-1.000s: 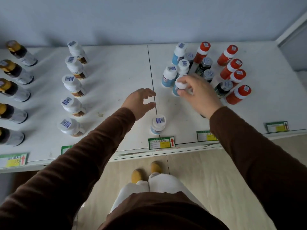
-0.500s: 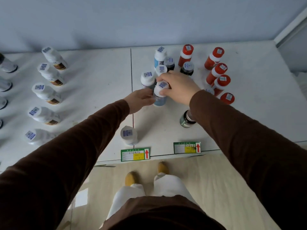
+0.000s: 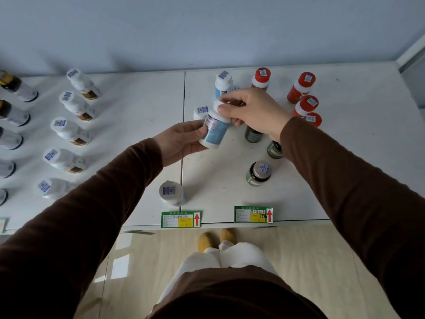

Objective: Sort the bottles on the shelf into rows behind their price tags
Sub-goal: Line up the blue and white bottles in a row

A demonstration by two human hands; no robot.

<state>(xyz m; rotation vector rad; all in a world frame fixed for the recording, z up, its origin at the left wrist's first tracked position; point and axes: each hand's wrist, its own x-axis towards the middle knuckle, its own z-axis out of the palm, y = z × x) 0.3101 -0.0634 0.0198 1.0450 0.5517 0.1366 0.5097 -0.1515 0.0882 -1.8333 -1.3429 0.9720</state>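
Observation:
A white-capped bottle with a pale blue label (image 3: 215, 132) hangs tilted above the shelf (image 3: 230, 192). My right hand (image 3: 250, 111) pinches its cap, and my left hand (image 3: 181, 141) grips its lower body. A matching blue-label bottle (image 3: 171, 192) stands at the front behind a green price tag (image 3: 181, 219). Two more blue-label bottles (image 3: 222, 84) stand behind the hands. A dark green bottle (image 3: 258, 173) stands behind the second price tag (image 3: 253, 214). Two other dark bottles (image 3: 274, 149) are partly hidden under my right wrist. Red bottles (image 3: 301, 88) cluster at the back right.
A row of white bottles with brown labels (image 3: 69, 132) runs front to back on the left panel. Dark bottles with gold caps (image 3: 13, 113) line the far left edge. A grey wall backs the shelf. My feet (image 3: 216, 240) show on the floor below.
My right hand has lifted the blue-label bottle off the shelf and tilted it. My left hand has closed round its body. The view has shifted slightly left.

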